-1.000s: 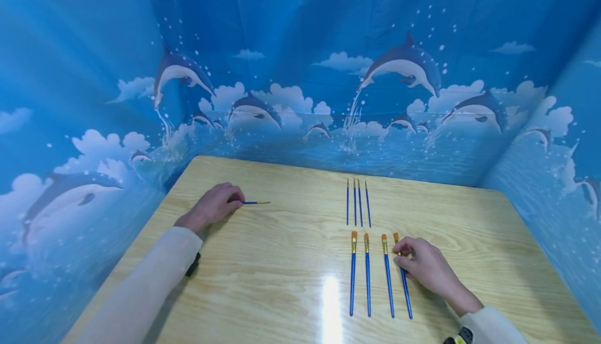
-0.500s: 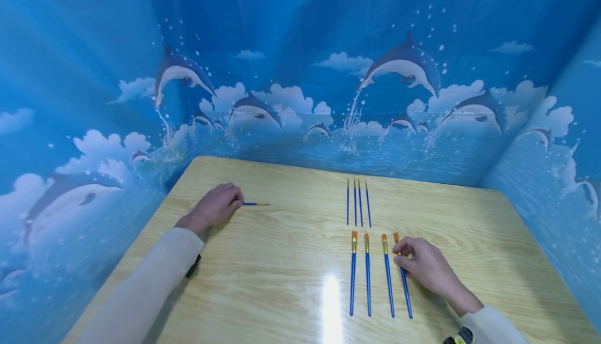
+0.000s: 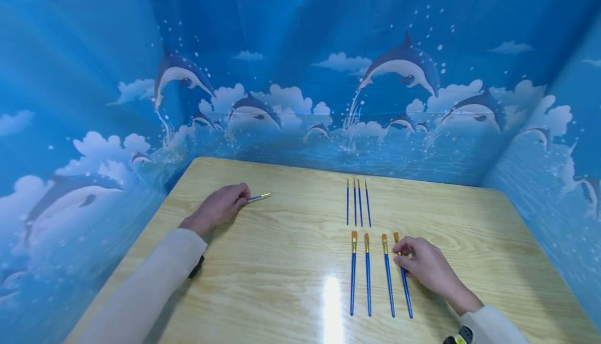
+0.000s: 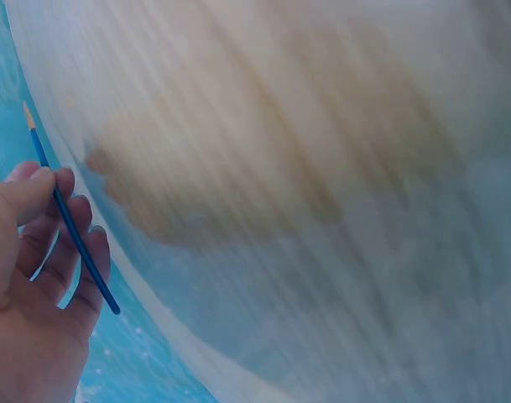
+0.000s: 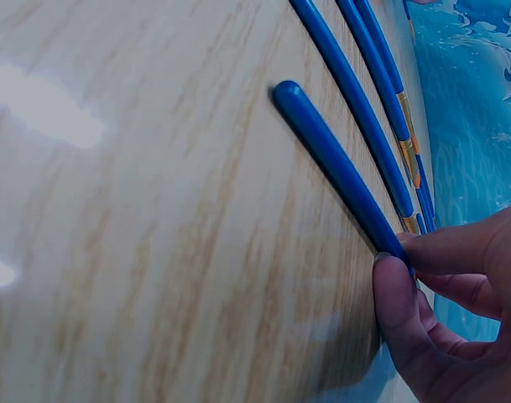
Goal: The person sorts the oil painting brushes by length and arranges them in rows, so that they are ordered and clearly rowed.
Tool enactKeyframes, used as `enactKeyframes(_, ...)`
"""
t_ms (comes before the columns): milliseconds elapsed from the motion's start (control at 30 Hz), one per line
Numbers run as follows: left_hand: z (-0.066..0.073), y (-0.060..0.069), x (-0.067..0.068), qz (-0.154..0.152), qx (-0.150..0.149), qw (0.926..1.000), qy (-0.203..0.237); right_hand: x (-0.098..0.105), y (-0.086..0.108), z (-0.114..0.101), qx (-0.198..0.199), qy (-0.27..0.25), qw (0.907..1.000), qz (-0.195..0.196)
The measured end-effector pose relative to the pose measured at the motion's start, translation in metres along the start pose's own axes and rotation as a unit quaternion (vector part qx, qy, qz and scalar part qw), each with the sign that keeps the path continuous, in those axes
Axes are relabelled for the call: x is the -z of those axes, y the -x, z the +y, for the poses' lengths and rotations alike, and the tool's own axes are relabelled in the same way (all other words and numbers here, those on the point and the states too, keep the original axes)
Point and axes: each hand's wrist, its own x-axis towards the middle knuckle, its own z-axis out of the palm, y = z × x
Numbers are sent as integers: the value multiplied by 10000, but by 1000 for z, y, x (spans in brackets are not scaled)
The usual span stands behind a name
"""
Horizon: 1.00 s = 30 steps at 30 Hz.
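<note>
At the table's left, my left hand (image 3: 223, 205) pinches a thin blue paintbrush (image 4: 75, 227) between thumb and fingers, its pale tip pointing right in the head view. My right hand (image 3: 424, 263) pinches a wide paintbrush (image 5: 339, 168) near its ferrule; this brush lies at the right end of a row of thick blue brushes. Beside it in that row lie three more wide paintbrushes (image 3: 388, 281) with orange bristles and gold ferrules. Behind them, several thin paintbrushes (image 3: 360, 205) lie side by side, tips toward the back.
The light wooden table (image 3: 272, 260) has a glare streak near its front. A blue curtain (image 3: 291, 62) printed with dolphins and clouds surrounds the table at the back and both sides. A dark band shows under the left sleeve (image 3: 155, 276).
My left hand has shifted slightly to the right and up, and its thin paintbrush has tilted, tip rising. The right hand and the brushes in rows have stayed put.
</note>
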Motion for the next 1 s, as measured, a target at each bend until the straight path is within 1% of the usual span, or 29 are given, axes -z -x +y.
enactKeyframes(100, 5, -2, -1, 18, -235, 9997, -20, 0, 0, 0, -24, 34, 10000, 2)
enactKeyframes(233, 13, -4, -3, -97, -333, 9994, 0, 0, 0, 1, -50, 39, 10000, -14)
enactKeyframes(367, 25, -8, -6, -292, -270, 9992, 78, 0, -1, 1, -50, 22, 10000, -27)
enactKeyframes(467, 36, -13, -8, -392, -200, 9987, 263, 0, -1, 0, -50, 17, 10000, -25)
enactKeyframes(567, 46, -19, -14, -423, -60, 9974, 577, -1, -1, 0, -57, 18, 10000, -16)
enactKeyframes(700, 58, -29, -22, -497, 59, 9938, 996, -1, -1, -1, -81, 14, 10000, -17)
enactKeyframes(767, 65, -33, -26, -581, 75, 9917, 1143, 0, 0, -1, -93, 16, 10000, -19)
enactKeyframes(867, 77, -38, -33, -694, 84, 9897, 1248, 0, 0, -1, -100, -4, 9999, -16)
enactKeyframes(1000, 94, -45, -42, -778, -5, 9890, 1260, -1, -1, -1, -79, -42, 10000, -11)
